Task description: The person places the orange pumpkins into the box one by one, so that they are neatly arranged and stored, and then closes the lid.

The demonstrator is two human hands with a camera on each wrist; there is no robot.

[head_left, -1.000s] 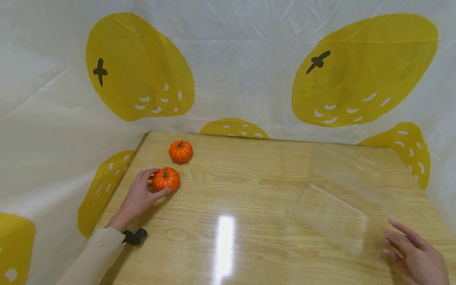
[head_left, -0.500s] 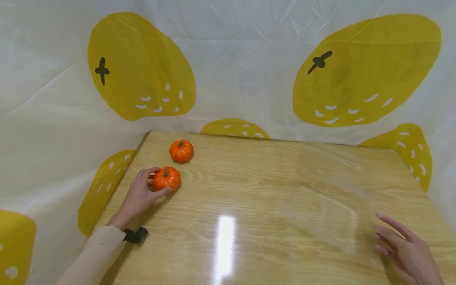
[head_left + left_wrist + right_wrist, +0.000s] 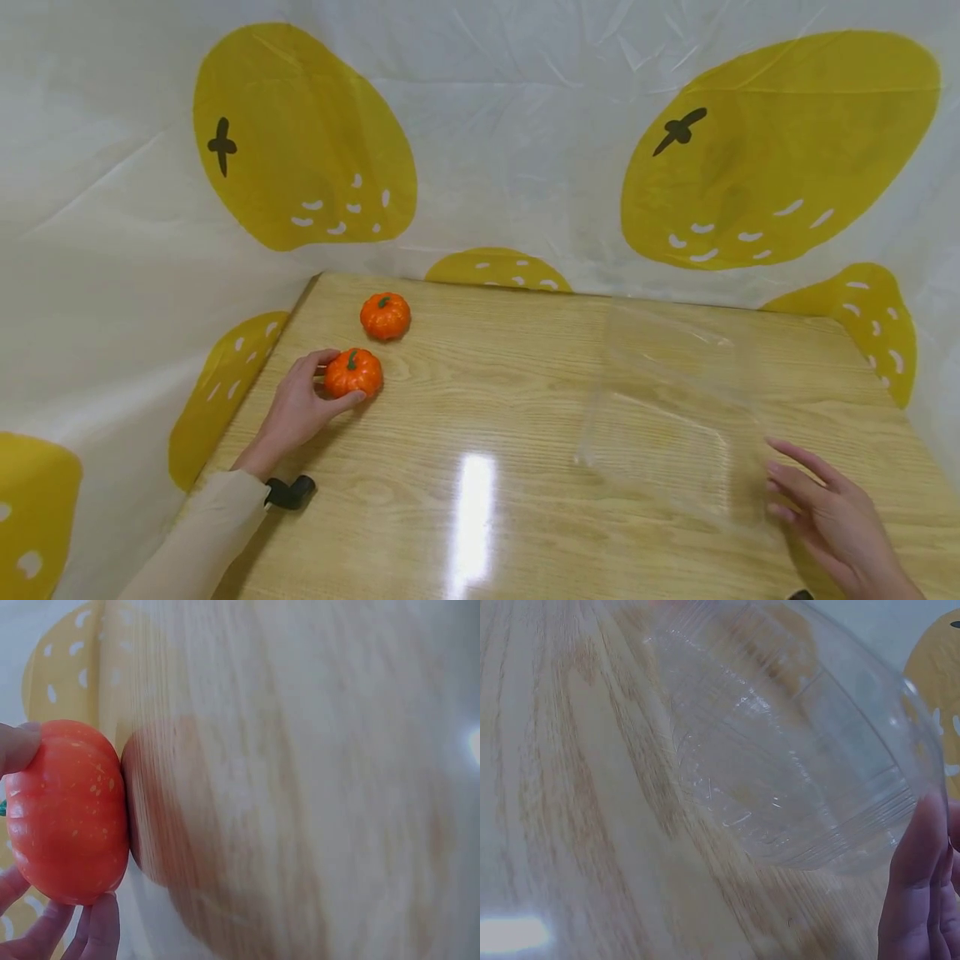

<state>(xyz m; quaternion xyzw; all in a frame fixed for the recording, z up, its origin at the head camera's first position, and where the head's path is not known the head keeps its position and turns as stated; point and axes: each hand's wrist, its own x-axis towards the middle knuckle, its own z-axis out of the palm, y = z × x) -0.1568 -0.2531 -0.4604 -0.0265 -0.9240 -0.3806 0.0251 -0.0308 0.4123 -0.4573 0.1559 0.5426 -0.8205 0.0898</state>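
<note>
The clear, ribbed plastic container (image 3: 660, 454) has moved leftward over the pale wood-grained worktop (image 3: 487, 400), and the person's bare right hand (image 3: 832, 512) has travelled left with it; a small black piece (image 3: 801, 595) has entered below.

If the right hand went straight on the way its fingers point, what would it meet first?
Most likely the clear plastic container; the right hand appears to be right at its edge, though the see-through wall makes exact contact hard to judge.
</note>
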